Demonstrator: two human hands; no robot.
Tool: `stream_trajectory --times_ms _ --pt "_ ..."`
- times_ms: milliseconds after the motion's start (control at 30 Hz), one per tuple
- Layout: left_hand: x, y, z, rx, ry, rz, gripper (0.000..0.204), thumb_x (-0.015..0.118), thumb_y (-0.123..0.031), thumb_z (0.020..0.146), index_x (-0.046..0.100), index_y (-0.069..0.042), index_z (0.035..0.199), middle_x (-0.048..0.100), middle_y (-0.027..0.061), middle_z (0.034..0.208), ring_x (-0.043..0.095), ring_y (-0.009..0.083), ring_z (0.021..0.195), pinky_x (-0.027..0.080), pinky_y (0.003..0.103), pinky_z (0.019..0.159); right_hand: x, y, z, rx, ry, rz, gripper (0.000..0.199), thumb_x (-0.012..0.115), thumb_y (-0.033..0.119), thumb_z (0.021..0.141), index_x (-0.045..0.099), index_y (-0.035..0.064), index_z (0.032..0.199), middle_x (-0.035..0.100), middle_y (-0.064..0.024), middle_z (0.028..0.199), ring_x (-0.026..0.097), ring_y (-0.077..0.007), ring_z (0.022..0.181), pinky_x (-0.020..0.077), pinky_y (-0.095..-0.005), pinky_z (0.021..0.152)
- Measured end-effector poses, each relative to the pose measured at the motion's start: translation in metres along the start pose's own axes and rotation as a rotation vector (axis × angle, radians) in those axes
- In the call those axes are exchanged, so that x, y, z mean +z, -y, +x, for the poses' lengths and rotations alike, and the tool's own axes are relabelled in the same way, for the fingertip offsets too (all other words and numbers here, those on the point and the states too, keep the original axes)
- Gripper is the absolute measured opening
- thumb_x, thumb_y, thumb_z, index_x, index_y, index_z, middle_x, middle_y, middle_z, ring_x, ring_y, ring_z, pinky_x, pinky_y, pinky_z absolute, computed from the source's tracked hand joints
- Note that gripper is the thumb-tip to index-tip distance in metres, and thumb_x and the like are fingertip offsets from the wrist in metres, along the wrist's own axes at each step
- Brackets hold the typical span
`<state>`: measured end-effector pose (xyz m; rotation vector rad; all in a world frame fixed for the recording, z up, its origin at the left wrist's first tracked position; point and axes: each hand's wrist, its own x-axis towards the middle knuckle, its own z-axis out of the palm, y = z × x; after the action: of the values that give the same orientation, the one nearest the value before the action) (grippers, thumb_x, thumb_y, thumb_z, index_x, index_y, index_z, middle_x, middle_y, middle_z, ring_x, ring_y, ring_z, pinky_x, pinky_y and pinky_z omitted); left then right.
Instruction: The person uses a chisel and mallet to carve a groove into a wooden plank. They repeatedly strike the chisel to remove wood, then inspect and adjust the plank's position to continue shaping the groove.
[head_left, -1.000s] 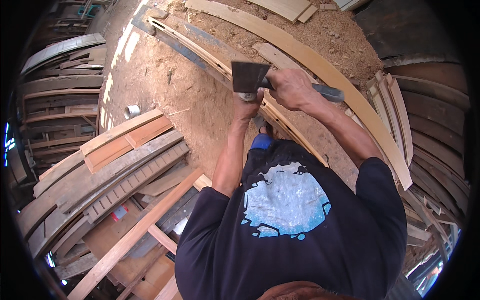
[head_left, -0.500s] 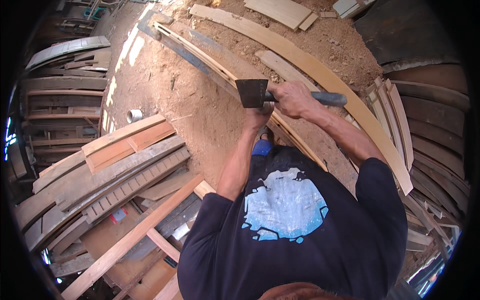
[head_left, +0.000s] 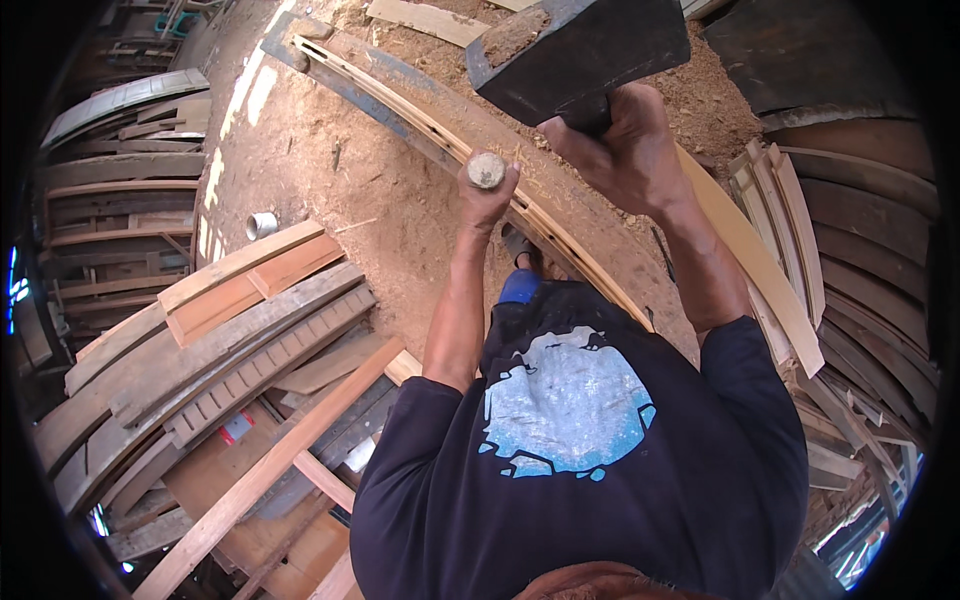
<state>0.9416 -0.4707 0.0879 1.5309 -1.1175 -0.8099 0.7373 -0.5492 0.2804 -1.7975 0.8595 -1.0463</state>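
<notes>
1. Two hands share one tool: your right hand point(head_left: 625, 140) is clenched just under the dark axe head point(head_left: 580, 50), raised at about 12 o'clock, and your left hand point(head_left: 487, 195) is fisted round the round butt of the handle point(head_left: 487, 170), toward 7 o'clock from the head.
2. Handle's long axis runs from 1 o'clock down to 7 o'clock; your right hand is the nearer to the head.
3. Beneath both fists lies the long curved plank point(head_left: 560, 245), running from 11 o'clock to 4 o'clock, crossing the handle's line.
4. Open sawdust ground point(head_left: 330, 170) lies at 9 o'clock; stacked boards point(head_left: 240, 340) crowd 8 o'clock, more curved planks point(head_left: 790, 240) at 3 o'clock.
</notes>
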Motion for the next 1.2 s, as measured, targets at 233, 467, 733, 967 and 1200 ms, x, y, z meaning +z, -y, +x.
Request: stream_trajectory --times_ms 233,467,733,967,1200 --pt "0.009 0.031 -0.021 -0.044 0.191 0.055 0.035 0.08 -0.015 0.08 0.065 -0.001 0.108 0.067 0.0046 0.087 0.064 0.0147 0.082 0.054 0.03 0.076 0.043 -0.088 -0.031 0.078 0.457 -0.597 0.021 0.074 0.022 0.078 0.069 0.0052 0.09 0.068 -0.0197 0.078 0.068 -0.0397 0.077 0.0527 -0.0472 0.066" --pt "0.012 0.026 -0.015 0.032 0.176 0.016 0.03 0.076 -0.009 0.083 0.062 -0.003 0.109 0.065 0.0024 0.085 0.062 0.0126 0.082 0.053 0.029 0.076 0.032 -0.061 -0.017 0.166 0.356 -0.299 0.037 0.072 0.028 0.079 0.069 0.0047 0.107 0.069 -0.022 0.084 0.068 -0.0404 0.082 0.0531 -0.0458 0.072" --pt "0.008 -0.004 0.025 -0.094 -0.008 -0.05 0.027 0.082 -0.013 0.082 0.057 -0.005 0.092 0.06 -0.0018 0.076 0.058 0.0084 0.07 0.05 0.026 0.064 -0.004 -0.029 -0.013 0.22 0.037 -0.015 0.028 0.073 0.013 0.083 0.067 -0.0005 0.107 0.069 -0.0145 0.083 0.066 -0.0231 0.071 0.0526 -0.0352 0.071" --pt "0.016 0.0 0.039 -0.082 0.016 -0.02 0.026 0.082 -0.014 0.081 0.059 -0.005 0.091 0.062 0.0002 0.077 0.06 0.0088 0.072 0.051 0.027 0.066 -0.016 -0.029 -0.011 0.255 -0.061 0.136 0.031 0.076 0.023 0.091 0.066 -0.0044 0.102 0.066 -0.0023 0.081 0.056 -0.008 0.07 0.0484 -0.0269 0.063" --pt "0.015 -0.007 0.038 -0.104 0.045 0.027 0.025 0.081 -0.013 0.081 0.059 -0.005 0.091 0.064 0.0014 0.079 0.061 0.0097 0.073 0.052 0.027 0.068 -0.018 -0.024 -0.008 0.243 -0.074 0.103 0.033 0.077 0.025 0.091 0.067 -0.0036 0.102 0.066 -0.0033 0.078 0.057 -0.0082 0.067 0.0471 -0.0264 0.06"
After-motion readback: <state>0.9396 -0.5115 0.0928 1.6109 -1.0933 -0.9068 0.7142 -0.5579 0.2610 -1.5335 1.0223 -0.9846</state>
